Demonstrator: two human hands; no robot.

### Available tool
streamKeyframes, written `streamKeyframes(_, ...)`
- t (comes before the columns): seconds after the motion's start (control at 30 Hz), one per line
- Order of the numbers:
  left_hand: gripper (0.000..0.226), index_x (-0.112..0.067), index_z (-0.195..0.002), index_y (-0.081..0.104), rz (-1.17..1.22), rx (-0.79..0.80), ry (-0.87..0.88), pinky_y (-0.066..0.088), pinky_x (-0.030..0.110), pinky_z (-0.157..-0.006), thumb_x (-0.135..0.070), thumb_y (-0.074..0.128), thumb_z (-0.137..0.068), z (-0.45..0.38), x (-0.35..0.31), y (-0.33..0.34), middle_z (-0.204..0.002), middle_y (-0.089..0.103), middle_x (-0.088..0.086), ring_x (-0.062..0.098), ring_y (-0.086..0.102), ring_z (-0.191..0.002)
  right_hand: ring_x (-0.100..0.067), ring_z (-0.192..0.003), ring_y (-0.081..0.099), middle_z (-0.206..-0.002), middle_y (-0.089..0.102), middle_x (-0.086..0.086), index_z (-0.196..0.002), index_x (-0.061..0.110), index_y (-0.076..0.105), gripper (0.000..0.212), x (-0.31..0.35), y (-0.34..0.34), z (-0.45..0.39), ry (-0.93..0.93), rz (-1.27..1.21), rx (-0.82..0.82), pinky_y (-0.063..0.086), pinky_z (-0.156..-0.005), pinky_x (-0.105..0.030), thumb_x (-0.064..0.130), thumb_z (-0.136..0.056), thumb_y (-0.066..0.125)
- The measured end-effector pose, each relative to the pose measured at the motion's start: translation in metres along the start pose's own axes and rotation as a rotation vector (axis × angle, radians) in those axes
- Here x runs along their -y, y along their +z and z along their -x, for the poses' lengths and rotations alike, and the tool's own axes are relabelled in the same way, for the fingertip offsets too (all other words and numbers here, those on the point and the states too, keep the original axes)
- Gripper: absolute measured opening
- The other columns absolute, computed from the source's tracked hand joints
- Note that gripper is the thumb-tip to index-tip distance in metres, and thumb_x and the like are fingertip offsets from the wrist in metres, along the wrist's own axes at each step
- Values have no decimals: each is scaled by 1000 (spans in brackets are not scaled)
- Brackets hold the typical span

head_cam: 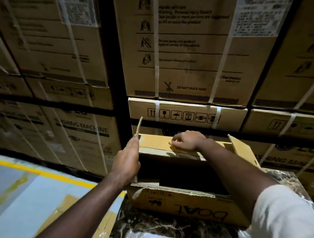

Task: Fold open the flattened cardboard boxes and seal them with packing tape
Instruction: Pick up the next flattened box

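A brown cardboard box (187, 203) with "BOAT" printed upside down on its near side stands opened up on a dark marbled table (164, 229). Its top is open and the inside is dark. My left hand (127, 159) lies flat with straight fingers against the box's left end, where the left flap stands upright. My right hand (187, 141) reaches across the opening and rests on the far long flap, fingers curled down on its edge. The right end flap (242, 151) angles up and outward. No tape is in view.
Tall strapped washing-machine cartons (184, 47) are stacked close behind the table and to the left. A flattened cardboard sheet (83, 223) lies on the pale floor at lower left, beside a yellow floor line (39, 170).
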State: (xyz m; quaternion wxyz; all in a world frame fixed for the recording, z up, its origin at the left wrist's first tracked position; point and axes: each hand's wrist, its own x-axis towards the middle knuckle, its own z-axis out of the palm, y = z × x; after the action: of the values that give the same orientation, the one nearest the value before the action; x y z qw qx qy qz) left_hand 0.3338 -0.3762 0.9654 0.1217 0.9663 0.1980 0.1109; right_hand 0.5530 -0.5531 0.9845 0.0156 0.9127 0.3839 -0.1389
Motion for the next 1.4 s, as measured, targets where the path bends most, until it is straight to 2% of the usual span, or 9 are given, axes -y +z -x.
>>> streamKeyframes(0.13, 91, -23, -164, 16, -16, 5, -8, 53, 42, -89, 0, 63, -90, -5, 0, 4, -170, 25, -5, 33, 66, -116, -40, -156, 19, -175, 6, -5, -165, 39, -2, 111, 3, 39, 1, -49, 371, 32, 23, -122, -67, 61, -87, 73)
streamKeyframes(0.23, 89, -31, -164, 18, 106, 51, -15, 53, 37, -89, -3, 62, -92, -13, -2, 0, -162, 42, 0, 29, 63, -120, -31, -128, 56, -151, 53, -8, -157, 34, 39, 64, 5, 28, -5, -21, 108, -28, 51, -105, -47, 23, -98, 61)
streamKeyframes(0.37, 87, -37, -164, 19, 425, 131, -140, 49, 22, -82, 1, 56, -95, -23, 3, -9, -138, 58, 4, 20, 60, -110, -16, -109, 63, -123, 69, 5, -125, 34, 70, 26, -16, -39, -17, 78, -147, 53, 53, -97, -37, 33, -99, 66)
streamKeyframes(0.57, 98, -51, -158, 21, 488, 221, -51, 40, 24, -110, 10, 48, -87, -24, 18, 1, -159, 42, -3, 20, 46, -143, -32, -122, 61, -129, 68, -9, -131, 22, 54, 55, -48, -9, -27, 383, 103, -503, 45, -102, -46, 63, -95, 62)
streamKeyframes(0.73, 106, -50, -161, -2, 222, 597, 55, 25, 41, -127, -34, 75, -89, -37, -7, 12, -174, 2, -4, 23, 17, -158, -34, -161, 9, -174, 15, -11, -167, 23, 16, 89, -34, 10, -29, 421, 7, -423, -1, -129, -60, 52, -97, 63)
streamKeyframes(0.93, 140, -32, -162, 28, -72, 929, 97, 21, 47, -126, -111, 40, -48, -70, -30, 0, -172, 16, 0, 28, 22, -156, -32, -161, 10, -175, 11, -7, -162, 28, 31, 82, -14, -16, 33, 332, -330, -346, 15, -128, -56, 56, -95, 68)
streamKeyframes(1.07, 114, -28, -147, 56, 4, 799, 185, 37, 46, -119, -104, 36, -65, -85, -30, 5, -153, 53, 1, 23, 50, -139, -18, -140, 50, -159, 47, 4, -153, 30, 48, 65, -6, -17, 134, 188, -421, -412, 51, -107, -42, 60, -96, 63)
streamKeyframes(1.23, 34, -27, -97, 71, 102, 158, 312, 58, 34, -69, -57, 55, -100, -94, -39, -2, -87, 70, -5, 10, 66, -78, -10, -118, 63, -128, 70, 13, -142, 40, 58, 49, 11, 37, 196, 149, -51, -527, 41, -114, -42, 63, -99, 52)
streamKeyframes(1.4, 48, -31, -135, 58, 147, 148, 435, 47, 47, -107, -63, 49, -100, -94, -64, 7, -138, 59, -2, 21, 55, -127, -22, -111, 60, -115, 66, -1, -146, 40, 57, 41, -3, 107, 169, 305, -7, -672, 28, -123, -47, 46, -106, 52)
